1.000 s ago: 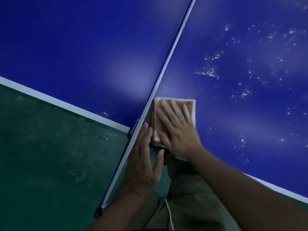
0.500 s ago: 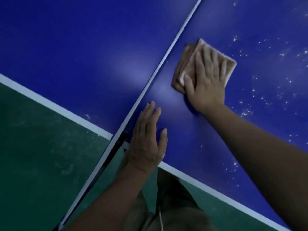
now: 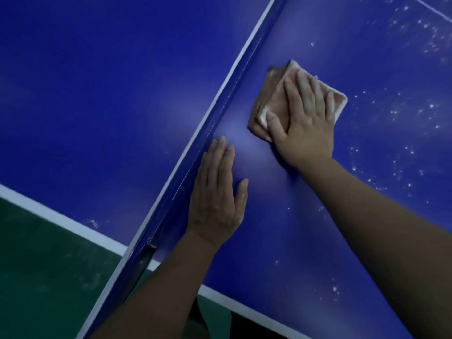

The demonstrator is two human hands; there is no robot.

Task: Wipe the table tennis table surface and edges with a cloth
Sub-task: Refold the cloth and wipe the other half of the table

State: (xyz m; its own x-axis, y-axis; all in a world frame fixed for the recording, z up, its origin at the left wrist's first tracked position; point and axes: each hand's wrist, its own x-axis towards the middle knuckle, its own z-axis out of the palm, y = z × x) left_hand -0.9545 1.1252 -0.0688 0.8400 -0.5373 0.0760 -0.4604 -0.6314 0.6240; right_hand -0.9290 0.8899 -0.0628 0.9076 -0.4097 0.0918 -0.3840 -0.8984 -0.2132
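Observation:
A blue table tennis table (image 3: 97, 106) with a white edge line fills most of the head view. Its net (image 3: 208, 128) runs diagonally from bottom left to top right. A folded pinkish cloth (image 3: 274, 101) lies on the right half of the table beside the net. My right hand (image 3: 305, 123) presses flat on the cloth with straight fingers. My left hand (image 3: 217, 192) rests flat on the table surface right next to the net, nearer to me than the cloth. White dust specks (image 3: 403, 113) dot the surface to the right of the cloth.
A green floor (image 3: 44, 270) lies below the table's near edge at bottom left. The net post clamp (image 3: 146, 255) sits at the table edge. A white line (image 3: 435, 8) crosses the far right corner of the table.
My right hand has pushed the cloth away from the near edge, up along the net. My left hand has moved from the net post onto the table surface.

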